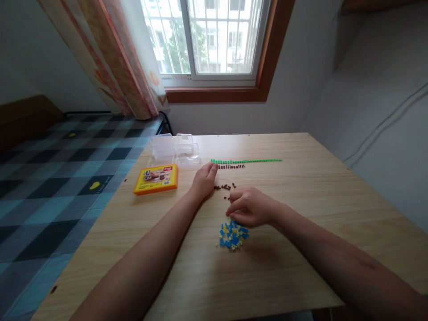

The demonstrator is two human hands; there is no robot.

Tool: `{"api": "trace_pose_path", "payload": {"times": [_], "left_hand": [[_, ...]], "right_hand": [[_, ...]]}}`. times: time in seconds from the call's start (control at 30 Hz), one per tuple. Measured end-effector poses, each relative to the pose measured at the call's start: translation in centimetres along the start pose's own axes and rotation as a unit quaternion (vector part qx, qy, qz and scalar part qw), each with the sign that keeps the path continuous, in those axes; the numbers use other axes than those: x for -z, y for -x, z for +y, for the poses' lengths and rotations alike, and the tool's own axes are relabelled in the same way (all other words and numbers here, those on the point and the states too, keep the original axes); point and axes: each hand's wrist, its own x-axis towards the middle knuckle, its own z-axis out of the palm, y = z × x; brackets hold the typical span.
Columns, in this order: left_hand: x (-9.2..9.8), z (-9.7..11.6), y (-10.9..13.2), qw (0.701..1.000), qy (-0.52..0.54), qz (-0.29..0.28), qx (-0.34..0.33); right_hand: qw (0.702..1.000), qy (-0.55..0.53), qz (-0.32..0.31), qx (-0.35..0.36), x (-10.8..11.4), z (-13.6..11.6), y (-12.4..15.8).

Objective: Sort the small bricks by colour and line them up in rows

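My left hand (203, 180) lies on the wooden table (301, 209), fingers stretched toward the left end of a short row of brown bricks (231, 166). Just behind that row runs a long line of green bricks (246, 161). My right hand (249, 207) hovers with fingers pinched together near a few loose brown bricks (224, 187); what it pinches is too small to make out. A small heap of blue, yellow and white bricks (233, 236) lies just below my right hand.
An orange box (156, 179) lies at the table's left, with a clear plastic tray (174, 151) behind it. A bed with a checked cover (60, 178) stands left of the table. A window and curtain are behind.
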Motion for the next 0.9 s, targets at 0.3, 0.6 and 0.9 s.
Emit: {"api": "trace_pose_path", "payload": {"times": [0.3, 0.6, 0.9], "left_hand": [[1.1, 0.1, 0.6, 0.999, 0.027, -0.025, -0.009], [1.1, 0.4, 0.4, 0.996, -0.051, -0.063, -0.021], [0.9, 0.0, 0.2, 0.999, -0.013, -0.037, 0.003]], "right_hand": [[0.998, 0.025, -0.024, -0.052, 1.4, 0.7, 0.9], [0.985, 0.07, 0.071, -0.144, 2.0, 3.3, 1.9], [0.992, 0.091, 0.048, -0.079, 0.8, 2.5, 1.5]]}}
